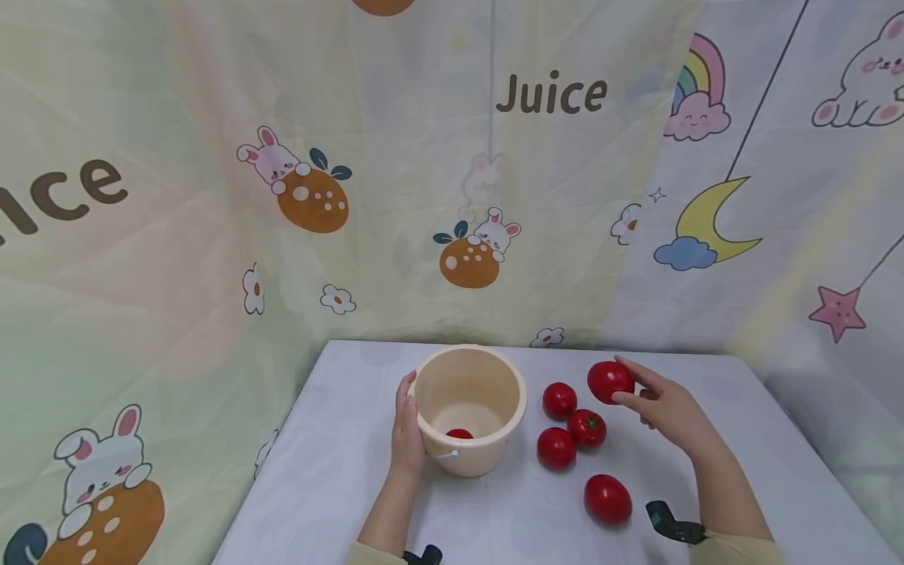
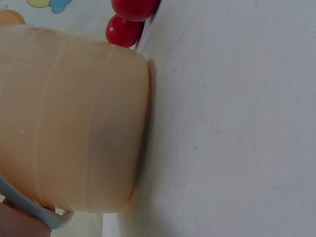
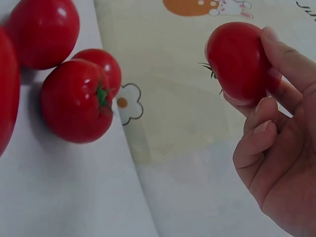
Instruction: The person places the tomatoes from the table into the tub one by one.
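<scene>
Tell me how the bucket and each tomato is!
Bucket: upright, open on top, left hand at its side
Raised tomato: pinched in fingers of the right hand
Three tomatoes: clustered on the table
Nearest tomato: lying apart
Red thing inside the bucket: mostly hidden

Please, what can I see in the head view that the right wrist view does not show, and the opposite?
Only the head view shows the cream bucket, the left hand holding its side, and a red object inside.

Only the right wrist view shows the thin sepals of the held tomato.

Both show the right hand pinching that tomato, other tomatoes on the white table, including one with its green stem end visible, and part of the printed backdrop.
</scene>
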A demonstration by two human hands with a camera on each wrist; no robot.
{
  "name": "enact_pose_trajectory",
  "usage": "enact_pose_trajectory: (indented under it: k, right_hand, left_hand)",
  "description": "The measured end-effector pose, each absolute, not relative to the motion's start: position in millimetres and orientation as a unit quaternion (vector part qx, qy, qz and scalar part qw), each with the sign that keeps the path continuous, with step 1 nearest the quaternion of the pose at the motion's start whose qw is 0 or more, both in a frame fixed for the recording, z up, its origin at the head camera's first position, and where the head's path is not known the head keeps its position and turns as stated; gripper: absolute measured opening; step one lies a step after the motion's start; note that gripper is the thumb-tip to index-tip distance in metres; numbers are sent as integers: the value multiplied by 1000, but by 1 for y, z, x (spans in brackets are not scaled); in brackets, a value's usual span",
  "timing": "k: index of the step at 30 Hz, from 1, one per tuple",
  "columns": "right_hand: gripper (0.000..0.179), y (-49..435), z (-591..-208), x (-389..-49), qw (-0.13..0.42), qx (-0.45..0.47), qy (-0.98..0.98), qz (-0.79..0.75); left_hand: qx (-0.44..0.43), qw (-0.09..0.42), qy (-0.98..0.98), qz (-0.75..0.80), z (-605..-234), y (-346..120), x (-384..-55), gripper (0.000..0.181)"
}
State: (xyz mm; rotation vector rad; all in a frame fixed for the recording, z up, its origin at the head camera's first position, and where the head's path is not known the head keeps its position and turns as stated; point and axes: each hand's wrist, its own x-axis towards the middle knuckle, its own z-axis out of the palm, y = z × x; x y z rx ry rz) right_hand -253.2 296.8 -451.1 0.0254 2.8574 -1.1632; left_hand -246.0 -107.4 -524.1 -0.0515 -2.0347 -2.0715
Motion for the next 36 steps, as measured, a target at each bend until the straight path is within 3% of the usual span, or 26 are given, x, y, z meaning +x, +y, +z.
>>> enact_pose_trajectory:
  k: [17, 28, 36]
  right_hand:
    - [76, 250, -415, -274, 66, -77, 915, -390]
    - [74, 214, -399, -292, 110, -142, 895, -407]
    - [69, 183, -388, -305, 156, -141, 903, -374]
  left_hand:
    - [-11, 102, -692, -714, -505, -106, -235, 41]
    - [-17, 117, -695, -709, -524, -107, -246, 39]
    - [-17, 131, -702, -700, -533, -107, -252, 41]
